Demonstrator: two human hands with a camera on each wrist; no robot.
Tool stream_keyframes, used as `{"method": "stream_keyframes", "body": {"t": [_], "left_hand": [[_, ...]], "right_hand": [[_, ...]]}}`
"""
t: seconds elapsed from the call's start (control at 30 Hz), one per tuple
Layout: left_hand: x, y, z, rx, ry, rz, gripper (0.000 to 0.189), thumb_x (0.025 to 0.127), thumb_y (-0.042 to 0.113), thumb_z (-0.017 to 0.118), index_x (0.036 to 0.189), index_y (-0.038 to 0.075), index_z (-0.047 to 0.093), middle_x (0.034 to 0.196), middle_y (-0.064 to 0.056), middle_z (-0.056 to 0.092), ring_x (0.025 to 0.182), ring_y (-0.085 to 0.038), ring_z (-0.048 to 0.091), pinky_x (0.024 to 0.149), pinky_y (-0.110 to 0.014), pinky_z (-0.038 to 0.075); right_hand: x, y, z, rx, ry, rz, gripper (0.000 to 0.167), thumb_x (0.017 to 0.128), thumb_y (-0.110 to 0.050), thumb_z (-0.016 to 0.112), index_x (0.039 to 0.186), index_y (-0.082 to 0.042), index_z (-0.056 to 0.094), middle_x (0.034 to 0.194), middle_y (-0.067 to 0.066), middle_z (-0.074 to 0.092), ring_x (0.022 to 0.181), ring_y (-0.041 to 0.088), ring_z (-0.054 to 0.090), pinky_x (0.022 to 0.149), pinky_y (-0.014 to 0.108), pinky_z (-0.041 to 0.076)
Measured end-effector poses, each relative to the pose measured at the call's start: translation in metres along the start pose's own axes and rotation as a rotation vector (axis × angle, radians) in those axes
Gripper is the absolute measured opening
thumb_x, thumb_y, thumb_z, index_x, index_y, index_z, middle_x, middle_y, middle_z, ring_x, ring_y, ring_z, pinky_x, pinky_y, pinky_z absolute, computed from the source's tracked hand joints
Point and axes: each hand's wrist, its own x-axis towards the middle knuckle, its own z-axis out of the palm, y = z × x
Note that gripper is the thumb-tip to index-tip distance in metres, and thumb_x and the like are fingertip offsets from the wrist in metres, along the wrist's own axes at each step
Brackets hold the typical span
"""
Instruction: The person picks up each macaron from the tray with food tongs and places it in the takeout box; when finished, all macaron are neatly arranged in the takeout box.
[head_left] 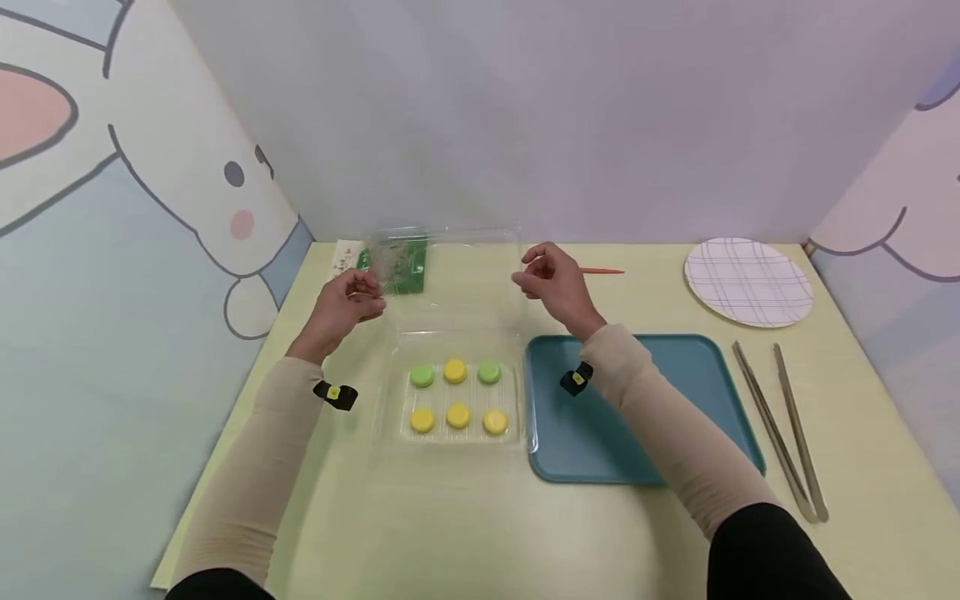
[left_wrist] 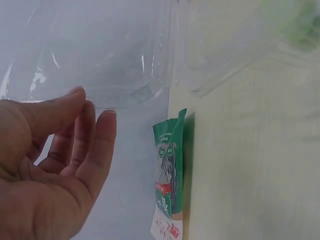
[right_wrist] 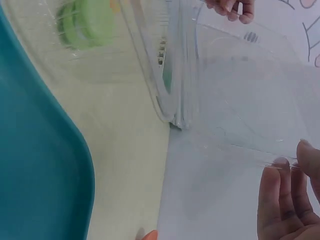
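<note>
A clear plastic clamshell box (head_left: 392, 408) lies open on the table, its see-through lid (head_left: 472, 275) raised at the back. Inside sit several small round macarons: two green (head_left: 422, 376) and the others yellow (head_left: 458, 415). My left hand (head_left: 347, 304) pinches the lid's left edge; the thumb tip overlaps that edge in the left wrist view. At the opposite side, my right hand (head_left: 553, 283) grips the lid's right edge between thumb and fingers (right_wrist: 280, 195).
Right of the box lies a blue-green tray (head_left: 645, 471), beneath my right forearm. Long metal tongs (head_left: 780, 417) and a checked plate (head_left: 748, 283) are farther right. Behind the lid are a green packet (head_left: 408, 271) and a wall. A thin orange stick (head_left: 602, 270) lies near the back edge.
</note>
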Motion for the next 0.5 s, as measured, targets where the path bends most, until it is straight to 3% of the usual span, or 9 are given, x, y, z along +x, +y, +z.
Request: {"method": "stream_keyframes", "body": {"t": [0.1, 0.33, 0.43, 0.5], "left_hand": [[-0.009, 0.002, 0.0, 0.064, 0.042, 0.053, 0.025, 0.095, -0.003, 0.066, 0.114, 0.001, 0.05, 0.108, -0.009, 0.054, 0.095, -0.018, 0.06, 0.093, -0.045, 0.051], [-0.03, -0.001, 0.005, 0.352, 0.144, 0.181, 0.019, 0.092, 0.001, 0.072, 0.102, 0.003, 0.057, 0.103, -0.013, 0.062, 0.098, -0.026, 0.062, 0.085, -0.042, 0.05], [-0.039, -0.005, 0.007, 0.417, 0.17, 0.196, 0.016, 0.091, -0.002, 0.072, 0.099, 0.003, 0.06, 0.102, -0.014, 0.063, 0.1, -0.03, 0.062, 0.088, -0.045, 0.05], [-0.045, -0.007, 0.007, 0.443, 0.169, 0.166, 0.015, 0.093, 0.0, 0.071, 0.102, 0.003, 0.06, 0.106, -0.015, 0.064, 0.104, -0.031, 0.061, 0.09, -0.047, 0.05]], "right_hand": [[-0.006, -0.006, -0.001, -0.098, -0.015, -0.083, 0.028, 0.095, -0.014, 0.073, 0.111, 0.0, 0.055, 0.091, 0.012, 0.057, 0.084, 0.03, 0.06, 0.077, 0.036, 0.052], [-0.027, -0.016, -0.002, -0.248, -0.079, -0.19, 0.017, 0.091, -0.009, 0.076, 0.09, -0.01, 0.059, 0.088, 0.004, 0.061, 0.085, 0.02, 0.06, 0.078, 0.04, 0.049], [-0.037, -0.017, -0.002, -0.274, -0.137, -0.179, 0.016, 0.089, -0.007, 0.078, 0.087, -0.011, 0.062, 0.089, 0.003, 0.062, 0.086, 0.018, 0.063, 0.081, 0.04, 0.053], [-0.043, -0.018, -0.003, -0.282, -0.182, -0.153, 0.016, 0.088, -0.007, 0.078, 0.086, -0.011, 0.063, 0.089, 0.002, 0.062, 0.086, 0.018, 0.063, 0.08, 0.039, 0.055]]}}
